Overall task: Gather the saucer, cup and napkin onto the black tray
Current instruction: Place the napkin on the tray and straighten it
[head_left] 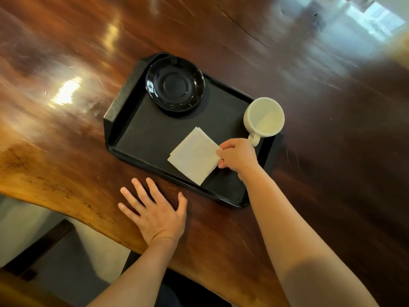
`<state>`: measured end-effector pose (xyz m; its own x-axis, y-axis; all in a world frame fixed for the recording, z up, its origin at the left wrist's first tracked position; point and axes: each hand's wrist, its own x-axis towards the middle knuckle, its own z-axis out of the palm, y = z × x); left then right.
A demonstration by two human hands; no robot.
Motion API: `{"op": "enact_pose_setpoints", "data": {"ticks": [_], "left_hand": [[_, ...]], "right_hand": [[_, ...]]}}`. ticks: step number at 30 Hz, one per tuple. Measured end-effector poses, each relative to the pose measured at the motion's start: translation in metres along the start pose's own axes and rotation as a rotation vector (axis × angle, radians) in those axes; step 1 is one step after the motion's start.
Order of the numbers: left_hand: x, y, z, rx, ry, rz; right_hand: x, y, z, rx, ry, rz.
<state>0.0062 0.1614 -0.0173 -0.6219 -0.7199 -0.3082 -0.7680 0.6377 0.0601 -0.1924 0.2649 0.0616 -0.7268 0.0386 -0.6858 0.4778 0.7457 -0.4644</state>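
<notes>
A black tray (141, 138) lies slantwise on the wooden table. A glossy black saucer (174, 84) sits in its far left corner. An empty white cup (264, 117) stands upright at the tray's right end, handle pointing toward me. A folded white napkin (193, 156) lies on the tray floor near the front rim. My right hand (238, 156) pinches the napkin's right corner between thumb and fingers, just beside the cup handle. My left hand (155, 211) rests flat on the table in front of the tray, fingers spread, holding nothing.
The wooden table (66, 85) is dark, glossy and reflective, with a curved front edge (66, 209) at the lower left. Below that edge are a pale floor and a dark bench or chair (44, 247).
</notes>
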Motion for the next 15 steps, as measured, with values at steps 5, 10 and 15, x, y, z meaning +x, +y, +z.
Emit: {"op": "enact_pose_setpoints", "data": {"ticks": [5,10,15], "left_hand": [[0.0,-0.001,0.0,0.005,-0.006,0.001],[-0.001,-0.001,0.0,0.001,-0.001,0.001],[0.0,-0.001,0.0,-0.006,0.005,0.004]], "right_hand": [[0.001,0.006,0.002,0.231,0.122,0.06],[-0.004,0.01,0.009,0.361,0.169,0.08],[-0.013,0.021,0.02,0.38,0.188,0.048]]}}
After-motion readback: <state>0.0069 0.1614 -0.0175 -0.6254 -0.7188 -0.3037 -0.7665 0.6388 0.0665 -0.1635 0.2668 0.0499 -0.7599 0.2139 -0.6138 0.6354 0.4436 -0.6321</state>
